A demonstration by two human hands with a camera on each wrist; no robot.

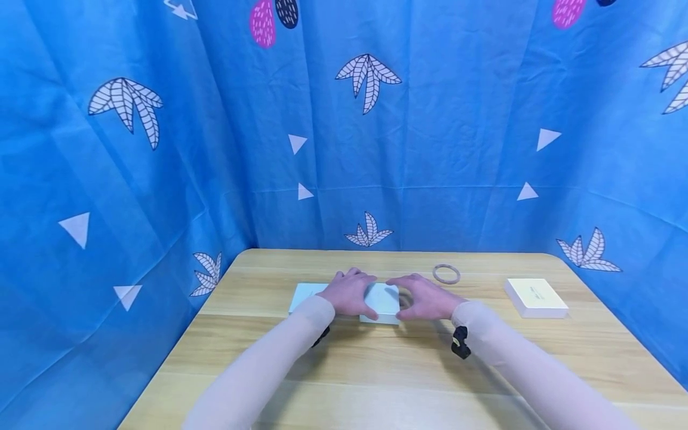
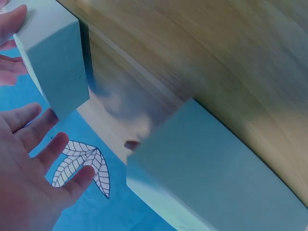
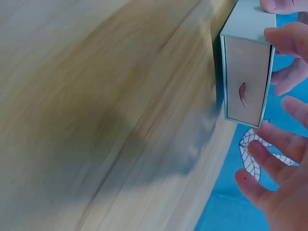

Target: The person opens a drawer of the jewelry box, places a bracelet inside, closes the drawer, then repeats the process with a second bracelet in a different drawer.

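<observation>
1. On the table (image 1: 269,358), near the middle, sits a small pale box (image 1: 383,301). Both hands are at it.
2. Left hand (image 1: 349,292) is at the box's left side. In the left wrist view its fingers (image 2: 41,144) look spread and loose, close to the box but not wrapped around it.
3. Right hand (image 1: 427,297) is at the box's right side. In the right wrist view its fingers (image 3: 276,149) are spread near the end of the box, and a fingertip or two seems to touch the top edge. It is not squeezing.
4. A flat pale piece (image 1: 305,294) lies just left of the box, partly under the left hand.
5. To do this well, I think both hands should press evenly on the two sides, slow and steady, so the box stays flat and does not slide.
6. A round ring (image 1: 446,273) lies behind the right hand. Another white box (image 1: 534,297) sits well apart to the right.
7. That white box has a tiny mark on its top, too small to read. No other words show.
</observation>
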